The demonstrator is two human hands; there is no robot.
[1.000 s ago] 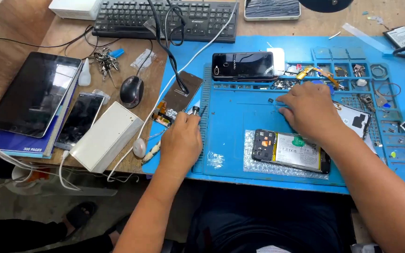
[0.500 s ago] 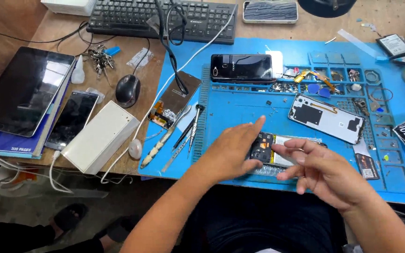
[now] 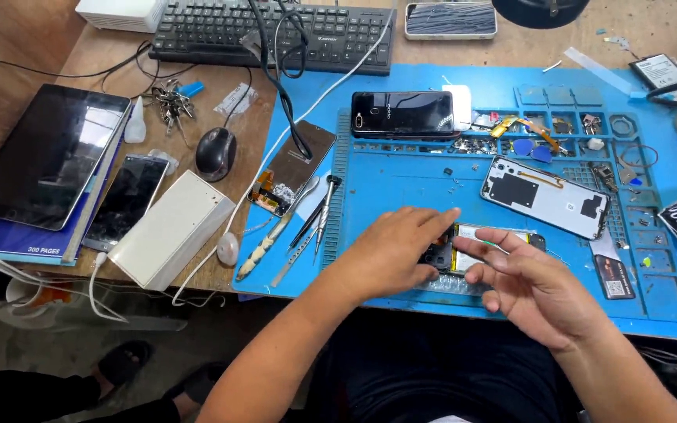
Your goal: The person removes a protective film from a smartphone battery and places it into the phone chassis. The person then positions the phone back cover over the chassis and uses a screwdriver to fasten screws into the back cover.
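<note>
The opened phone (image 3: pixel 472 249) lies lengthwise left-to-right between both hands, left hand (image 3: pixel 389 254) resting flat on its end, right hand (image 3: pixel 538 286) loosely open, empty, beside it.

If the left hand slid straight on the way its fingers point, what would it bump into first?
The left hand points up and right across the blue mat. It already rests on the opened phone; beyond it, the white back cover probably comes first, though depth is unclear.

The opened phone (image 3: pixel 464 254) lies flat on the blue mat (image 3: pixel 401 188), near its front edge. Its dark insides face up, half covered by fingers.
</note>
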